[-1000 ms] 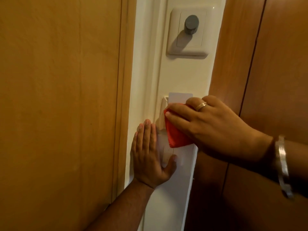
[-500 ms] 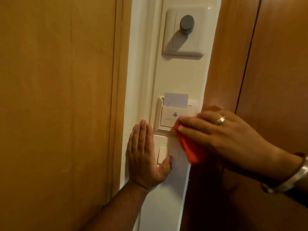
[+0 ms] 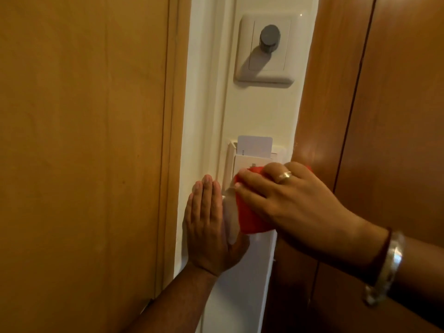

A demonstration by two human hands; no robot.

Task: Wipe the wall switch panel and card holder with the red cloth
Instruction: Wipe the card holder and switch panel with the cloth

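Note:
My right hand (image 3: 290, 200) presses the red cloth (image 3: 249, 216) flat against the white wall strip, over the lower part of the card holder (image 3: 242, 161) and the switch panel (image 3: 229, 218) below it. A white card (image 3: 255, 145) stands in the holder's slot, above the cloth. Only the left edge of the switch panel shows; the rest is hidden by cloth and fingers. My left hand (image 3: 209, 227) lies flat on the wall just left of the panel, fingers together and pointing up, thumb under the cloth.
A white plate with a grey round knob (image 3: 270, 39) sits higher on the same wall strip. A light wooden door panel (image 3: 84, 152) fills the left. A darker wooden panel (image 3: 384, 104) borders the strip on the right.
My right hand has slid the red cloth left and up from the strip's right edge, covering the holder's front and the switches. My left hand stays flat on the wall.

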